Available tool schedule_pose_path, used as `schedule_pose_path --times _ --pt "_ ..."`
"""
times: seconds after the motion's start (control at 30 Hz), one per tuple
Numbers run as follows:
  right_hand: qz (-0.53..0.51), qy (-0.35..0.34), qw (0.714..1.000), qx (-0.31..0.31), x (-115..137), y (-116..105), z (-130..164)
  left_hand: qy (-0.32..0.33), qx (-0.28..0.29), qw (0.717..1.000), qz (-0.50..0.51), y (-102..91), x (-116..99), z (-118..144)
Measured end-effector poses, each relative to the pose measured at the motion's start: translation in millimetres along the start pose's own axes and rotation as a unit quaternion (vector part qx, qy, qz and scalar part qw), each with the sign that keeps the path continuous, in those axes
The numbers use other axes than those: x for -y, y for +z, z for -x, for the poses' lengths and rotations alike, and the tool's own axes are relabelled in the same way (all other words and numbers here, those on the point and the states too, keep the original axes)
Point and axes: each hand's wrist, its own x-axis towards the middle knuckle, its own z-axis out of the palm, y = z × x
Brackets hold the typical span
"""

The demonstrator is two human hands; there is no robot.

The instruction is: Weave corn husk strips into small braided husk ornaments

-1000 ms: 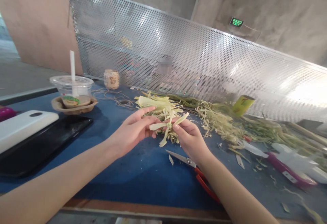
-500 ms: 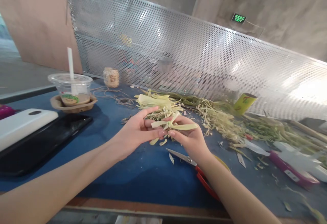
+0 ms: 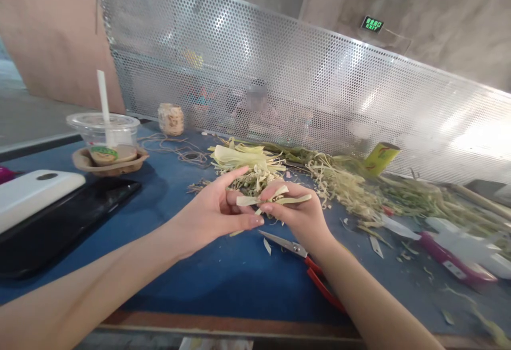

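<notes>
We see the left hand [image 3: 217, 209] and the right hand [image 3: 299, 214] together pinching pale leaf strips [image 3: 271, 199] above the blue table [image 3: 223, 275]. The red-handled scissors [image 3: 303, 265] lie just under the right wrist (blades open). A plastic cup [image 3: 101, 134] stands far left.

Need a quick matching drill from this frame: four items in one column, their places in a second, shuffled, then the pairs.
1. scissors
2. plastic cup
3. leaf strips
4. twine jar

A. pinched between left hand and right hand
B. far back, by the perforated screen
C. in a brown tray, far left
D. flat on the blue table, under the right wrist

Pairs: 1-D, 2-C, 3-A, 4-B
</notes>
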Motion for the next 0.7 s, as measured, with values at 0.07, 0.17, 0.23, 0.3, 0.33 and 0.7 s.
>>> schedule_pose_path --times 0.07,0.17,0.23,0.3,0.33,0.7 --pt "0.002 -0.017 1.000 -0.001 -1 -1 -1 -0.010 0.010 1.000 0.006 2.0 1 1" --pt "0.009 -0.026 1.000 0.012 -3 -5 -2 -0.022 0.012 1.000 0.015 4.0 1 3" --pt "-0.026 -0.001 0.999 0.034 -5 -8 -3 -0.025 0.005 0.999 0.021 4.0 0 4" --pt "-0.078 0.034 0.994 0.064 -7 -11 -5 -0.020 0.001 0.999 0.033 2.8 -1 5" --pt "-0.097 0.047 0.991 0.075 -8 -12 -5 -0.014 0.002 0.999 0.040 1.9 -2 5" --pt "-0.046 0.027 0.995 0.090 -3 -10 -2 -0.007 0.007 0.999 0.036 -0.3 -6 0"
